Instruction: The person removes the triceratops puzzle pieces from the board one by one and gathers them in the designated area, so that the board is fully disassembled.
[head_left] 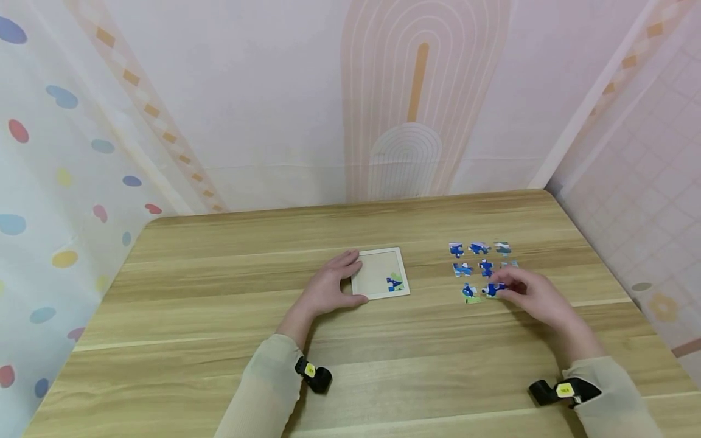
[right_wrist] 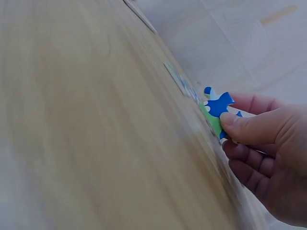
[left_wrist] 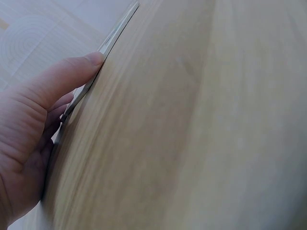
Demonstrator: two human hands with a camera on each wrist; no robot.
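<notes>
A small square puzzle frame [head_left: 379, 272] lies mid-table with one blue and green piece [head_left: 395, 283] set in its near right corner. My left hand [head_left: 334, 286] grips the frame's left edge, thumb at the near corner; the left wrist view shows the thumb [left_wrist: 62, 79] against the thin frame edge [left_wrist: 112, 40]. Right of it lie several loose blue pieces [head_left: 477, 258] in rows. My right hand [head_left: 528, 292] pinches a blue and green piece [head_left: 493, 290] just off the wood; the right wrist view shows that piece [right_wrist: 216, 110] tilted up between thumb and fingers.
The wooden table [head_left: 219, 316] is walled by patterned backdrops on the left, back and right. Another blue and green piece [head_left: 470, 294] lies just left of the pinched one. Black wrist straps [head_left: 314, 374] sit on both sleeves.
</notes>
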